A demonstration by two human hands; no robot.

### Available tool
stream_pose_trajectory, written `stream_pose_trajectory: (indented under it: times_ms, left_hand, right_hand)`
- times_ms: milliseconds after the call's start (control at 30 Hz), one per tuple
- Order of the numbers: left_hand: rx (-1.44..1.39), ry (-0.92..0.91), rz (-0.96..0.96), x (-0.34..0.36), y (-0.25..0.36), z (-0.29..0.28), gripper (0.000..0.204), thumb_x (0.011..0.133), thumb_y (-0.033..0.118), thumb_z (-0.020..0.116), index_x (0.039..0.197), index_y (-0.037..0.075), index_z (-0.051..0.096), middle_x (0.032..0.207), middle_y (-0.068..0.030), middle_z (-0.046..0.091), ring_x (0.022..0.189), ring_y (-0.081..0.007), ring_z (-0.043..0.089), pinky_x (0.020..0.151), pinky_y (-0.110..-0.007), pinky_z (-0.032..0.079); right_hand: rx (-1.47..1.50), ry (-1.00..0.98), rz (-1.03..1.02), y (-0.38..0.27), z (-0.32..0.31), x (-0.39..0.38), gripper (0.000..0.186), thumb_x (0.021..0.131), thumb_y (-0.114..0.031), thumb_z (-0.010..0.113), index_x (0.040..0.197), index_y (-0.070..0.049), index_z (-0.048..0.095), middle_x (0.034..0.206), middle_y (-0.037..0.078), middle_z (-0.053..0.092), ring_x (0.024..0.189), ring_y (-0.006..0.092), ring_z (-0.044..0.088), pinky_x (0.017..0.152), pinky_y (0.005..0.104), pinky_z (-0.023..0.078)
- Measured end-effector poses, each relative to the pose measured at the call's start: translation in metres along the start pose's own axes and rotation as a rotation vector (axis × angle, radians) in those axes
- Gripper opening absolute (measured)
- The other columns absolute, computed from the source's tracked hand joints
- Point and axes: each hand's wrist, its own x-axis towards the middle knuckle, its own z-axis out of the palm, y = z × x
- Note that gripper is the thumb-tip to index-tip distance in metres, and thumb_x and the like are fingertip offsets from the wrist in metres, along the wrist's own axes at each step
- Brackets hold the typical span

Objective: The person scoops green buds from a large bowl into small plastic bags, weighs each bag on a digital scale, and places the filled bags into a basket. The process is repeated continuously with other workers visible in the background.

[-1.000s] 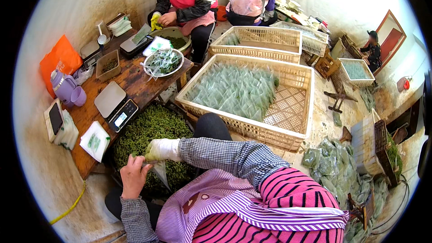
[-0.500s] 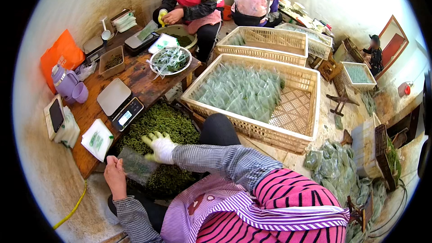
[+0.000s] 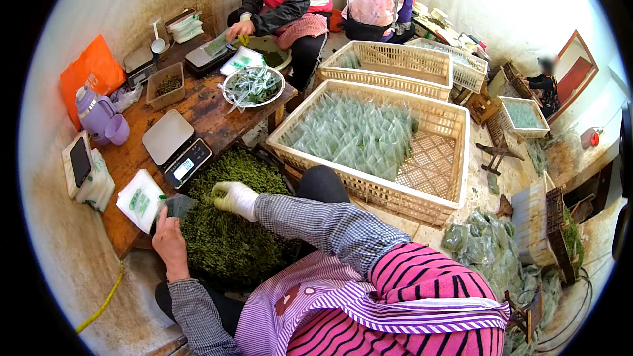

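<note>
My bare left hand (image 3: 170,244) is closed on the edge of a clear plastic bag (image 3: 178,206), beside the table's edge. My right hand (image 3: 236,199), in a pale glove, has its fingers curled down into a heap of small green berries (image 3: 227,240) that look like green peppercorns; its fingertips are partly hidden. The heap fills a wide dark container in front of me. Next to my left hand, a stack of flat printed bags (image 3: 141,201) lies on the table corner, close to a digital scale (image 3: 169,138) with a lit display and a bare plate.
The wooden table (image 3: 125,224) also holds a purple jug (image 3: 94,113), a purple cup (image 3: 117,129), a phone (image 3: 80,160) and a bowl of filled bags (image 3: 253,87). A cream crate (image 3: 366,184) of filled bags stands right. Co-workers (image 3: 293,0) sit at the back. Plastic sheeting (image 3: 484,244) lies right.
My left hand has raised the bag toward the scale and away from the heap's middle. My right hand has gone from spread fingers to curled ones, slightly farther from me.
</note>
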Motion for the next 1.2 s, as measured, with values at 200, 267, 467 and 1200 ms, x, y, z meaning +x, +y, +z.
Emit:
stream_pose_trajectory:
  times_ms: [200, 267, 467, 1200]
  left_hand:
    - [0.009, -0.185, 0.02, 0.011, 0.041, 0.004, 0.006, 0.08, 0.003, 0.06, 0.074, 0.002, 0.06, 0.111, -0.0193, 0.064, 0.068, -0.0344, 0.065, 0.058, -0.04, 0.053]
    - [-0.047, -0.267, 0.017, 0.005, 0.04, 0.004, 0.002, 0.076, -0.001, 0.062, 0.075, 0.0, 0.061, 0.098, -0.0204, 0.066, 0.069, -0.0358, 0.064, 0.057, -0.039, 0.052]
    - [-0.173, -0.145, 0.067, 0.012, 0.049, -0.004, 0.01, 0.065, -0.01, 0.062, 0.074, -0.006, 0.061, 0.111, -0.0181, 0.063, 0.074, -0.0322, 0.066, 0.062, -0.036, 0.054]
    - [-0.384, -0.317, -0.044, 0.018, 0.058, -0.022, 0.011, 0.073, -0.003, 0.066, 0.083, 0.001, 0.064, 0.119, -0.0143, 0.063, 0.088, -0.0322, 0.067, 0.073, -0.036, 0.055]
  right_hand:
    - [0.826, -0.004, -0.288, -0.076, -0.009, -0.015, 0.025, 0.089, -0.011, 0.062, 0.113, -0.005, 0.058, 0.094, 0.001, 0.06, 0.085, 0.008, 0.054, 0.077, 0.0242, 0.048]
    - [0.884, -0.055, -0.394, -0.087, 0.0, -0.018, 0.026, 0.088, -0.009, 0.065, 0.112, -0.005, 0.057, 0.099, 0.0, 0.058, 0.09, 0.0078, 0.053, 0.082, 0.0253, 0.047]
    - [-0.065, 0.269, -0.549, -0.025, 0.033, -0.012, 0.025, 0.088, -0.026, 0.061, 0.105, -0.007, 0.063, 0.114, 0.016, 0.054, 0.11, 0.0319, 0.05, 0.098, 0.0418, 0.039]
    - [-0.001, -0.315, 0.067, -0.044, -0.013, 0.011, 0.042, 0.077, -0.025, 0.071, 0.115, -0.008, 0.067, 0.108, 0.012, 0.068, 0.098, 0.0222, 0.064, 0.086, 0.033, 0.05]
